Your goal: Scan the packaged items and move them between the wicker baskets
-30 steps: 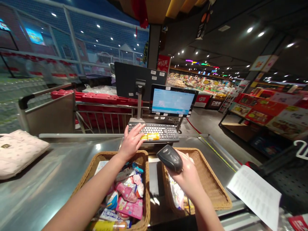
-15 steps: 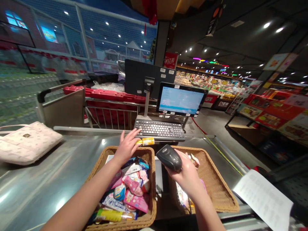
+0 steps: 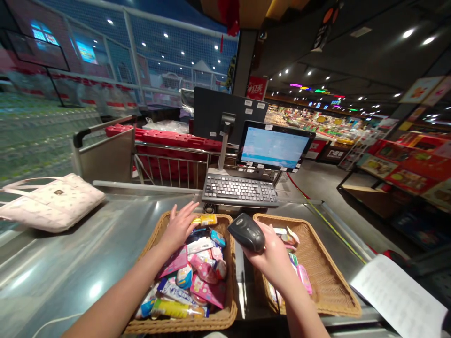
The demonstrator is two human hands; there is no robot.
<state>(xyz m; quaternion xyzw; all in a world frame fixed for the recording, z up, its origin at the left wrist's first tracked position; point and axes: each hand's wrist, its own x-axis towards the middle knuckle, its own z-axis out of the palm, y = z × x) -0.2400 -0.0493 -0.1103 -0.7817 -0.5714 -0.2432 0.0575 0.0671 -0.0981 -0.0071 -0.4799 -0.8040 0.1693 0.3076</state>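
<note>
My left hand hovers over the far end of the left wicker basket, pinching a small yellow packet between thumb and fingers while the other fingers spread. That basket is full of several colourful snack packets. My right hand grips a dark handheld barcode scanner, held between the two baskets. The right wicker basket holds a few packets along its left side.
A black keyboard and a lit till screen stand behind the baskets on the steel counter. A pale handbag lies at the left. A printed sheet sits at the right. Red baskets and a rail are behind.
My left hand has drawn back from the keyboard toward the left basket, carrying the yellow packet with it. The scanner hand stayed almost still. The view has shifted left.
</note>
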